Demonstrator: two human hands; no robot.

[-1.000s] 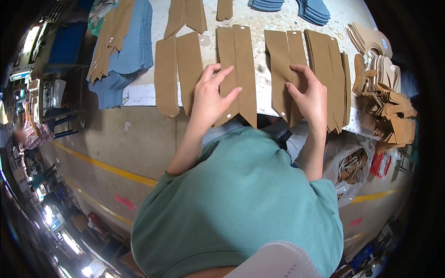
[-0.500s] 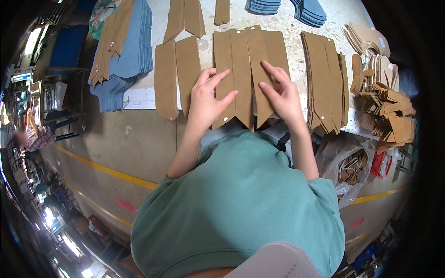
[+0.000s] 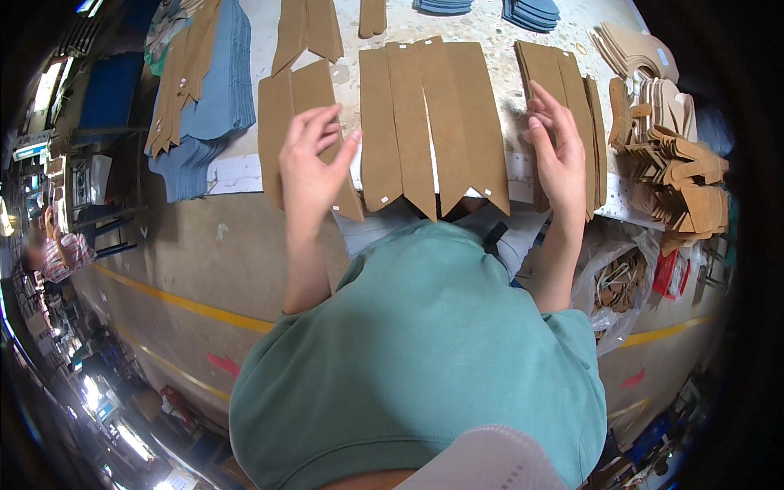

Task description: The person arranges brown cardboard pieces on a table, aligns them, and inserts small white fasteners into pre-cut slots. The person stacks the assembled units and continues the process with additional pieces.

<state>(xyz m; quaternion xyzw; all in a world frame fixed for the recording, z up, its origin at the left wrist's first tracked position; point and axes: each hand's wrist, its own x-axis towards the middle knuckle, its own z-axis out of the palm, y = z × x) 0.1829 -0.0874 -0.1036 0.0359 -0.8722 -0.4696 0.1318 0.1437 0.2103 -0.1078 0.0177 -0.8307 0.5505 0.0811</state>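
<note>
Several brown flat cut panels point(image 3: 469, 122), some with pointed lower ends and small white tags, lie side by side on the white speckled table point(image 3: 416, 24) in front of me. Neither hand touches them. To their left, my left hand point(image 3: 312, 159) is over two more brown panels point(image 3: 276, 139), thumb apart and fingers loosely bent, holding nothing; contact with the panels is unclear. On the other side my right hand point(image 3: 559, 151) is at a stack of brown panels point(image 3: 539, 65), fingers apart and nothing in them. The hand covers part of that stack.
Blue cut pieces point(image 3: 220, 90) are piled at the table's left, with more blue stacks point(image 3: 531, 14) at the back. Beige and brown curved pieces point(image 3: 686, 167) crowd the right edge. Below that edge hangs a clear plastic bag point(image 3: 616, 286) of scraps. A person point(image 3: 65, 253) is far left.
Both hands have left the middle panels and moved apart, the left one leftward and the right one rightward. The middle panels now lie uncovered, with the right-hand ones shifted.
</note>
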